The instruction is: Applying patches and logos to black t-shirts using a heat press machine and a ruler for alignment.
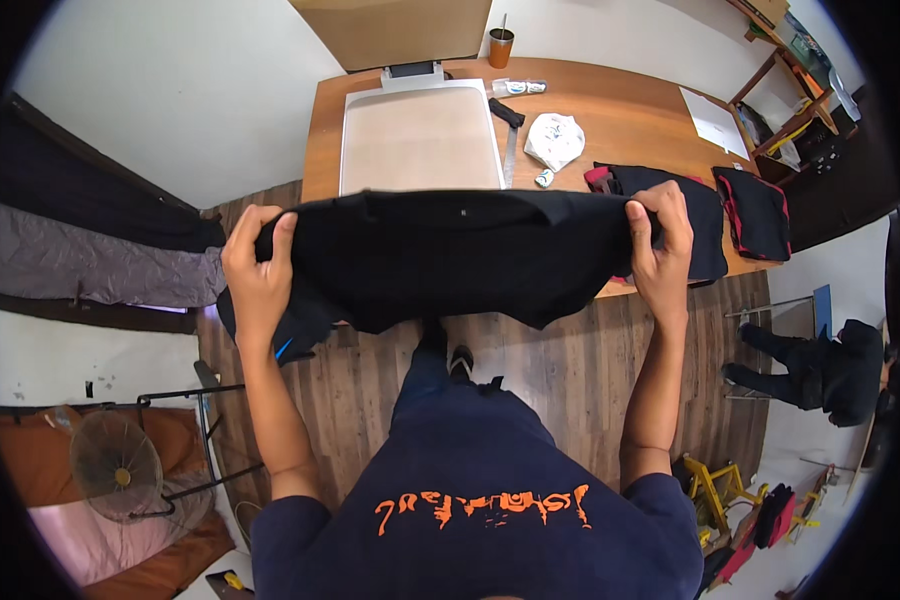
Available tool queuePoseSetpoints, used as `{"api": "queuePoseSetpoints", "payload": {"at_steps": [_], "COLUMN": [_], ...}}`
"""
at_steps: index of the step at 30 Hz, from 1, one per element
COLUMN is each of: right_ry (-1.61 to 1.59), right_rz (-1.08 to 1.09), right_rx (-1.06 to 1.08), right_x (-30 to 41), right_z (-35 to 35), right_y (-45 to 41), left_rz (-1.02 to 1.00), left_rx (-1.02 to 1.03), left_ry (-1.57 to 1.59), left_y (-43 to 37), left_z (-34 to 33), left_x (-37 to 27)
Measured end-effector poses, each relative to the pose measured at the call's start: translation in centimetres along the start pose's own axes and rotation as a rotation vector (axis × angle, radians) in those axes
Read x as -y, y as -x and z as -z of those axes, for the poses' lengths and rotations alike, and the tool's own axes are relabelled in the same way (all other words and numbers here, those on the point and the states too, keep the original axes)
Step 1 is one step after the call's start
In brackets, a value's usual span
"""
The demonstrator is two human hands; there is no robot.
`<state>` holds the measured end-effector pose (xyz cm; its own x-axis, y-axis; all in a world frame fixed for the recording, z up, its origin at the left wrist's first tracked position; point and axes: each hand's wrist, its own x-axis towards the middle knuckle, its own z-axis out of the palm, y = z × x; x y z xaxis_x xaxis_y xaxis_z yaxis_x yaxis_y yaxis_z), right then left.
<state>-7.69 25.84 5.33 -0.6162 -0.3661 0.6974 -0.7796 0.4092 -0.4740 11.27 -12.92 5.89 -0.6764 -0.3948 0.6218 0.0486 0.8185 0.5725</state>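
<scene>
My left hand point(260, 262) pinches one end of the top edge of a black fabric garment point(450, 262), thumb towards me. At the opposite end, my right hand point(661, 247) grips the same edge. The garment is stretched between them, with a small tag at the middle of its upper part and its lower edge hanging unevenly. Behind it, on the table, lies the beige lower platen point(420, 142) of what looks like a heat press, partly covered by the cloth. Dark fabric point(300, 341) with a blue mark hangs beside my left forearm; whether it belongs to the garment I cannot tell.
The wooden table point(622, 112) bears a metal ruler point(510, 157), a white printed bundle point(556, 141), a tumbler point(501, 49) and folded black-and-red garments point(754, 214). A person point(832, 367) is at the right. A fan point(120, 472) stands at lower left.
</scene>
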Motion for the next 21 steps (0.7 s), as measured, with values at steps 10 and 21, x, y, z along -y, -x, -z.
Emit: {"api": "queuePoseSetpoints", "payload": {"at_steps": [10,21], "right_ry": [0.032,-0.074], "right_rz": [0.027,0.029], "right_rx": [-0.049,-0.109], "right_x": [-0.1,-0.1], "right_z": [0.6,1.2], "right_y": [-1.9,-2.4], "left_rz": [-0.110,-0.141], "left_rx": [-0.075,0.081], "left_ry": [-0.206,-0.082], "left_y": [-0.9,-2.8], "left_z": [1.5,5.4], "left_x": [0.7,-2.8]}}
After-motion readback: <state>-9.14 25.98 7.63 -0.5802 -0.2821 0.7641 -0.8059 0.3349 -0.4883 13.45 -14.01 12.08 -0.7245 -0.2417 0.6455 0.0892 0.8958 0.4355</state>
